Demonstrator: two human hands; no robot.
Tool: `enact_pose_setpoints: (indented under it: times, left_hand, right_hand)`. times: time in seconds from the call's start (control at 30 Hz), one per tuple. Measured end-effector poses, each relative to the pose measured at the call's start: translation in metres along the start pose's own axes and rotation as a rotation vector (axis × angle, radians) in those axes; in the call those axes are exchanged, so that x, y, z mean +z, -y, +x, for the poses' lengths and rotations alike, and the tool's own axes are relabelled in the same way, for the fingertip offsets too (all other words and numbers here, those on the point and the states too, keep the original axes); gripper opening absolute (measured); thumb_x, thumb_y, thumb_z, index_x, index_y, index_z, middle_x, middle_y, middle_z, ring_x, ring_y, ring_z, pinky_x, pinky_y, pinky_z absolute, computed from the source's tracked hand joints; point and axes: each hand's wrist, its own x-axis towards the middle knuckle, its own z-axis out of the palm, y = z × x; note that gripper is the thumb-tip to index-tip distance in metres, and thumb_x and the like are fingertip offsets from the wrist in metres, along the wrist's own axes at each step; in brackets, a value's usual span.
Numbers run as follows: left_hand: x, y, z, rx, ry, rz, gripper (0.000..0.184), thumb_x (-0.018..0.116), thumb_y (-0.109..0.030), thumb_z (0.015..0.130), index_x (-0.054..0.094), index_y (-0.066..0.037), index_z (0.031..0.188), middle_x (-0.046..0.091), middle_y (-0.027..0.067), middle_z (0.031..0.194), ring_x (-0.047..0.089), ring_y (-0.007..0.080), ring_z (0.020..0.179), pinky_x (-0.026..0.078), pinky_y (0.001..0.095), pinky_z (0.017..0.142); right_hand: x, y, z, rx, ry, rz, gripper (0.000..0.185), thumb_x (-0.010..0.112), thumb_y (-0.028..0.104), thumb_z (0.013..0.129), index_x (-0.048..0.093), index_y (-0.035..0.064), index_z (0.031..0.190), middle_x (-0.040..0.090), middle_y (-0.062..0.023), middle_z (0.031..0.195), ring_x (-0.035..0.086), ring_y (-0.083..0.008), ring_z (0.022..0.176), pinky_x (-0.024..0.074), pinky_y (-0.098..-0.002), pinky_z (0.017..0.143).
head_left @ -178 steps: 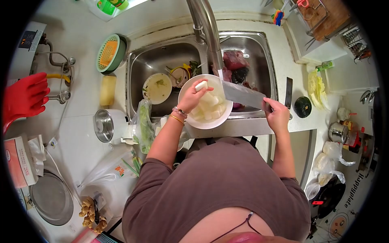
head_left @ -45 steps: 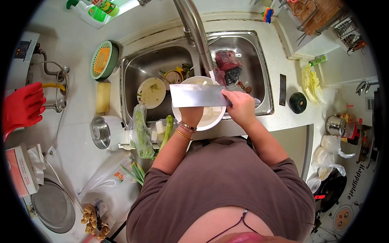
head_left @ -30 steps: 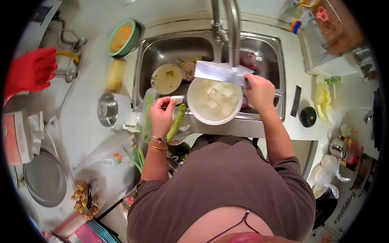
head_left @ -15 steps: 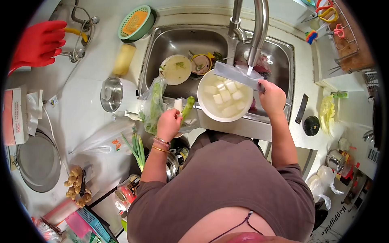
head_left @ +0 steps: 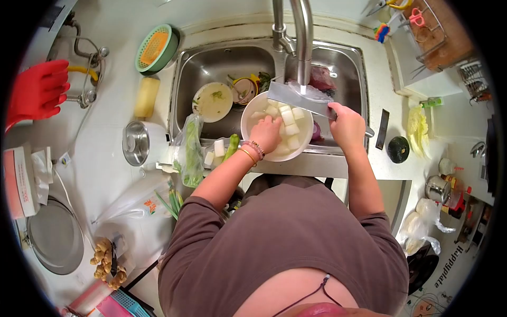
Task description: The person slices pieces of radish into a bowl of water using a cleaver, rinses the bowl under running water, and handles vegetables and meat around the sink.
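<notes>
My left hand [head_left: 266, 134] reaches into a white bowl [head_left: 246, 127] of water and white cut cubes [head_left: 288, 117]. Its fingers are bent and slightly apart among the cubes, with the tips partly hidden. In my right hand [head_left: 347, 126] is a cleaver [head_left: 301, 99], its handle gripped and its broad blade lying across the bowl's far rim. Water runs from the faucet [head_left: 303, 58] onto or just behind the blade. Left of the bowl, several white pieces [head_left: 218, 148] lie beside a green stalk [head_left: 231, 147] and a bagged green vegetable [head_left: 191, 153].
The double sink holds a plate [head_left: 212, 108] on the left and dark red meat [head_left: 321, 78] on the right. A green basket [head_left: 163, 55], a metal-lined pot [head_left: 136, 142] and a yellowish block [head_left: 147, 98] stand left. A dark round squash [head_left: 398, 149] and a cabbage leaf [head_left: 418, 129] lie right.
My left hand has moved right, from the white pieces beside the sink into the bowl. The white piece it touched stays beside the green stalk. My right hand still holds the cleaver by the faucet.
</notes>
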Motion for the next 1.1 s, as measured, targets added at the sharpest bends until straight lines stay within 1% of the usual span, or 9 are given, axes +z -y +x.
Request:
enact_pose_setpoints:
  times: [0.07, 0.17, 0.2, 0.33, 0.47, 0.6, 0.83, 0.9, 1.1]
  left_hand:
    - [0.014, 0.006, 0.014, 0.056, 0.036, 0.044, 0.031, 0.066, -0.021, 0.085, 0.060, -0.003, 0.109, 0.062, 0.0181, 0.108, 0.059, 0.0375, 0.103, 0.049, 0.0446, 0.085]
    - [0.003, 0.011, 0.025, -0.040, 0.254, -0.145, 0.029, 0.063, -0.025, 0.088, 0.061, -0.001, 0.106, 0.066, 0.0186, 0.103, 0.061, 0.0380, 0.098, 0.049, 0.0452, 0.084]
    - [-0.002, 0.014, 0.023, 0.037, 0.220, -0.210, 0.026, 0.059, -0.024, 0.093, 0.062, 0.001, 0.102, 0.069, 0.0172, 0.097, 0.065, 0.0338, 0.092, 0.049, 0.0428, 0.083]
    - [-0.013, 0.020, 0.011, 0.063, 0.147, -0.652, 0.021, 0.053, -0.017, 0.099, 0.057, 0.000, 0.111, 0.069, 0.0145, 0.102, 0.067, 0.0215, 0.096, 0.052, 0.0355, 0.082]
    - [-0.029, 0.016, -0.002, -0.029, 0.054, -1.245, 0.017, 0.055, -0.011, 0.097, 0.056, -0.001, 0.110, 0.067, 0.0162, 0.110, 0.068, 0.0217, 0.092, 0.055, 0.0307, 0.074]
    - [-0.039, 0.021, -0.006, -0.086, 0.073, -1.666, 0.017, 0.056, -0.007, 0.096, 0.057, 0.001, 0.111, 0.065, 0.0147, 0.113, 0.067, 0.0219, 0.088, 0.054, 0.0289, 0.076]
    - [-0.050, 0.004, -0.012, 0.111, 0.048, -1.838, 0.021, 0.059, -0.006, 0.094, 0.057, 0.001, 0.114, 0.065, 0.0143, 0.113, 0.067, 0.0233, 0.094, 0.054, 0.0295, 0.080]
    - [-0.052, 0.004, -0.016, 0.149, 0.019, -1.843, 0.022, 0.059, -0.005, 0.094, 0.057, 0.000, 0.115, 0.065, 0.0144, 0.112, 0.067, 0.0235, 0.094, 0.054, 0.0300, 0.080]
    - [-0.055, 0.003, -0.023, 0.133, -0.040, -1.857, 0.021, 0.061, -0.004, 0.092, 0.058, 0.000, 0.113, 0.067, 0.0143, 0.106, 0.065, 0.0196, 0.089, 0.053, 0.0297, 0.080]
  right_hand:
    - [-0.005, -0.004, -0.006, 0.014, -0.003, -0.011, 0.031, 0.064, 0.006, 0.069, 0.069, 0.0139, 0.098, 0.069, -0.0091, 0.083, 0.066, -0.0302, 0.076, 0.0528, -0.0414, 0.066]
    - [-0.009, -0.011, -0.015, 0.018, -0.016, 0.009, 0.031, 0.064, 0.006, 0.069, 0.069, 0.0137, 0.098, 0.069, -0.0093, 0.083, 0.066, -0.0302, 0.077, 0.0528, -0.0415, 0.067]
    - [-0.011, -0.012, -0.017, 0.029, -0.004, 0.022, 0.030, 0.064, 0.006, 0.069, 0.068, 0.0137, 0.097, 0.069, -0.0093, 0.083, 0.066, -0.0302, 0.077, 0.0527, -0.0416, 0.067]
    - [-0.011, -0.019, -0.025, 0.059, 0.002, 0.067, 0.029, 0.064, 0.005, 0.070, 0.068, 0.0136, 0.097, 0.069, -0.0096, 0.084, 0.066, -0.0304, 0.078, 0.0524, -0.0416, 0.068]
    - [-0.016, -0.024, -0.027, 0.175, 0.054, 0.071, 0.026, 0.064, 0.007, 0.073, 0.069, 0.0141, 0.098, 0.069, -0.0109, 0.085, 0.066, -0.0316, 0.079, 0.0520, -0.0431, 0.069]
    - [-0.024, -0.035, -0.015, 0.353, 0.141, -0.052, 0.018, 0.060, 0.012, 0.080, 0.069, 0.0136, 0.096, 0.069, -0.0149, 0.086, 0.066, -0.0349, 0.082, 0.0513, -0.0463, 0.071]
    - [-0.009, -0.047, 0.056, 0.231, 0.048, -0.105, 0.018, 0.051, 0.010, 0.085, 0.067, 0.0058, 0.091, 0.068, -0.0205, 0.087, 0.066, -0.0395, 0.085, 0.0514, -0.0499, 0.074]
    - [-0.015, -0.036, 0.075, 0.245, 0.117, -0.159, 0.020, 0.050, 0.009, 0.085, 0.068, 0.0030, 0.090, 0.068, -0.0223, 0.091, 0.066, -0.0399, 0.088, 0.0522, -0.0492, 0.076]
    - [-0.006, -0.026, 0.102, 0.274, 0.125, -0.194, 0.022, 0.049, 0.009, 0.084, 0.069, 0.0004, 0.089, 0.068, -0.0236, 0.095, 0.067, -0.0397, 0.091, 0.0527, -0.0483, 0.079]
